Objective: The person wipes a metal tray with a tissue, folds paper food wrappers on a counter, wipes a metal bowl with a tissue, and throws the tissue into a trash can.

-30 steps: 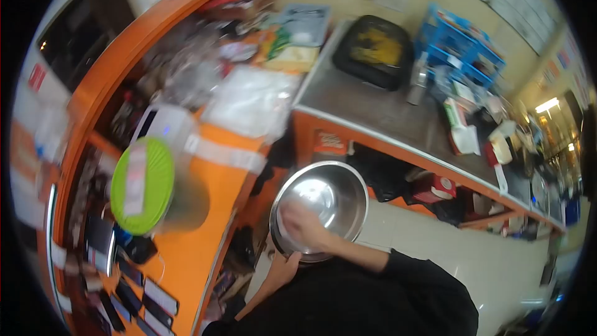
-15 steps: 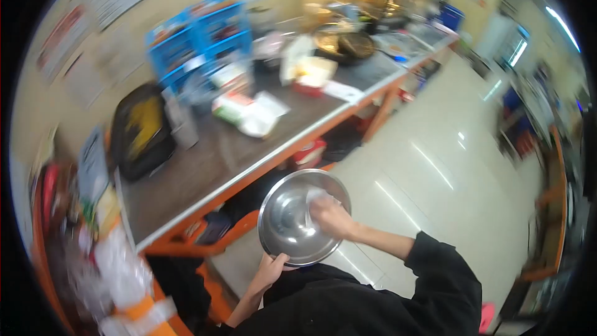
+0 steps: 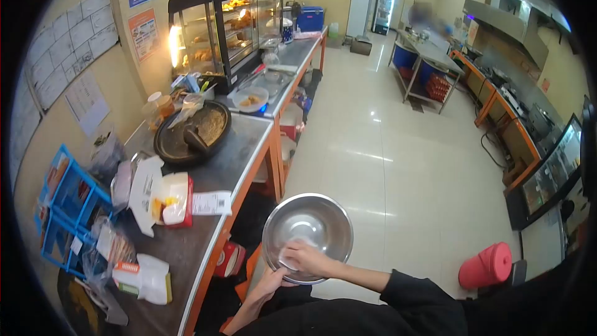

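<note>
A shiny metal mixing bowl [image 3: 326,224] is held in front of my body, its open side toward me. At its near left rim, my left hand [image 3: 272,281] is closed, gripping the edge with the thumb on top. Inside the bowl, my right hand [image 3: 305,257] presses a crumpled white wipe [image 3: 287,255] against the lower left wall. Whether the wipe is paper or cloth, I cannot tell. Part of it is hidden under the fingers.
Left of me runs a counter [image 3: 208,168] with an open food box [image 3: 177,199], a stone mortar [image 3: 214,127], a blue rack [image 3: 68,211] and a lit food display case [image 3: 230,31]. A red bin [image 3: 488,266] stands on the tiled floor at right. Someone is at the far end.
My view has swung to the right, along the room. In the bowl, my right hand with the wipe has gone from the right side to the lower left, near my left hand.
</note>
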Demonstrator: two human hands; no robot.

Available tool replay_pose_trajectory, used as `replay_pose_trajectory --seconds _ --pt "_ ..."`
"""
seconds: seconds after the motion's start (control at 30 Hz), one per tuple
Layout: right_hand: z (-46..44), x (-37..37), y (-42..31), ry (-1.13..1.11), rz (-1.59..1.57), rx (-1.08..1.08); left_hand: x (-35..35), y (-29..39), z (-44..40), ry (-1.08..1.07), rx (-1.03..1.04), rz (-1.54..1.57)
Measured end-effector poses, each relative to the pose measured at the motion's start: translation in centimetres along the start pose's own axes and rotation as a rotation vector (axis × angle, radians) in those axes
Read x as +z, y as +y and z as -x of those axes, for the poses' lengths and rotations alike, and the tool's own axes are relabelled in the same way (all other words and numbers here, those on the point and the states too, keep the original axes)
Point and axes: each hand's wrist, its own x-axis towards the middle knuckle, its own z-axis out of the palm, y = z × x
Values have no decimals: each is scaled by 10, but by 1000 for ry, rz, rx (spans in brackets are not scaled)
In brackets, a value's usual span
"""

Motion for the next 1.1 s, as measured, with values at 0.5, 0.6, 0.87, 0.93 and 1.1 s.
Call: replay_pose_trajectory --seconds 0.5,0.6,0.87,0.93,1.1 --pt "-101 -157 278 -614 94 53 37 186 -238 -26 76 -366" --pt "-181 -237 321 -319 603 -436 34 204 -287 31 -123 -131" --pt "-334 -218 366 -300 249 -1479 69 267 -356 -21 -250 -316" --pt "-348 -211 391 -154 196 -1432 67 274 -361 31 -239 -334" --pt "-380 -194 425 -219 135 -1082 64 277 -356 276 -44 -171"
